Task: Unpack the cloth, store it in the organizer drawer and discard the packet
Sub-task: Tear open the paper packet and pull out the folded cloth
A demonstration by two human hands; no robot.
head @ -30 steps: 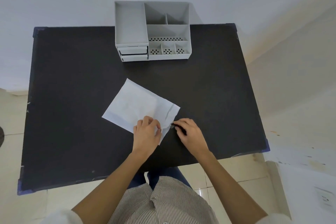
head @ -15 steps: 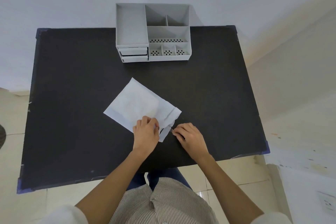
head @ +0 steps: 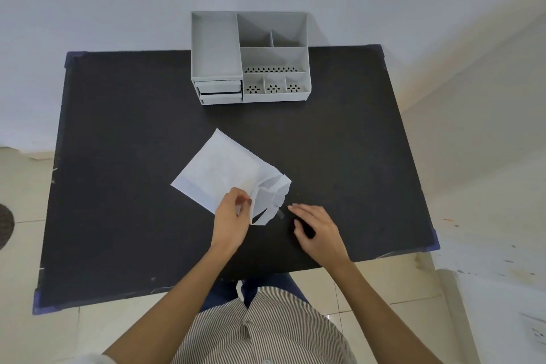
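A white flat packet (head: 218, 170) lies in the middle of the black table (head: 124, 156). Its near flap (head: 270, 196) stands lifted and crumpled, with a small strip of clear tape at its lower edge. My left hand (head: 232, 223) pinches the packet's near edge beside the flap. My right hand (head: 317, 229) rests just right of the flap, fingers apart, holding nothing. The cloth is not visible; it stays hidden inside the packet. A grey organizer (head: 249, 57) stands at the table's far edge, with two small drawers (head: 220, 91) at its lower left, both shut.
The organizer's open compartments hold nothing visible. A white wall rises behind the table. Tiled floor shows left, right and below the near table edge. My striped shirt and knees sit against the near edge.
The packet's near flap has come up and crumpled open. My right hand let go of it and drew back to the right; my left hand stays on the packet edge.
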